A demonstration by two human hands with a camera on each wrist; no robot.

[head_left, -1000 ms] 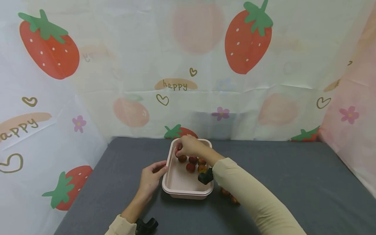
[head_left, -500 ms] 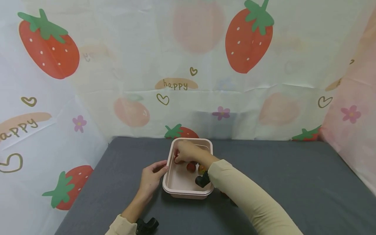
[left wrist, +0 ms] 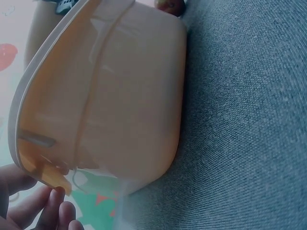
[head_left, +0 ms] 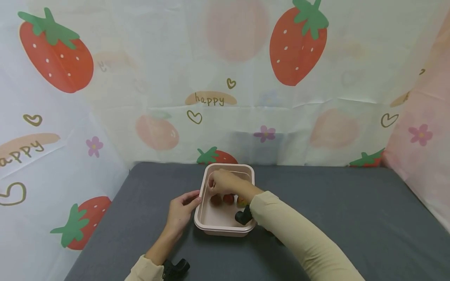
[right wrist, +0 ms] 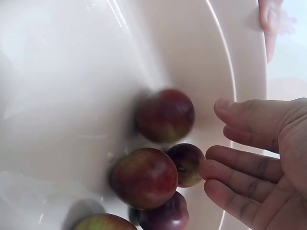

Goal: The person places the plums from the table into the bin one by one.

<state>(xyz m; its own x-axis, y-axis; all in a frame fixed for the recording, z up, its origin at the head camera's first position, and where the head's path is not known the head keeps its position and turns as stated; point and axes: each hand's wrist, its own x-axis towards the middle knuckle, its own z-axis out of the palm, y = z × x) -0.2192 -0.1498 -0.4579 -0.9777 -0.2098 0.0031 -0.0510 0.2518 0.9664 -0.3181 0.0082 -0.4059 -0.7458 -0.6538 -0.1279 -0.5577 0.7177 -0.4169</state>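
A pale pink plastic box [head_left: 225,222] stands on the grey cloth, with several dark red and greenish plums inside. My left hand [head_left: 179,214] holds its left rim between thumb and fingers; in the left wrist view those fingertips [left wrist: 57,191] are right at the rim's corner. Inside the box is my right hand [head_left: 228,182], its fingers spread and holding nothing. The right wrist view shows one plum [right wrist: 165,115] by the thumb, blurred, and a smaller-looking plum [right wrist: 184,165] close to the fingertips. In the head view the right hand hides some of the fruit.
Outside the box, another plum [left wrist: 170,5] lies on the grey cloth [left wrist: 240,120]. The right sleeve [head_left: 295,234] crosses over the table's right half. A printed sheet [head_left: 218,128] hangs along the back edge. Black cameras sit on both wrists.
My right hand has gone lower into the box and let go of a plum, which now shows at the left of the front row. The left hand stays at the rim.
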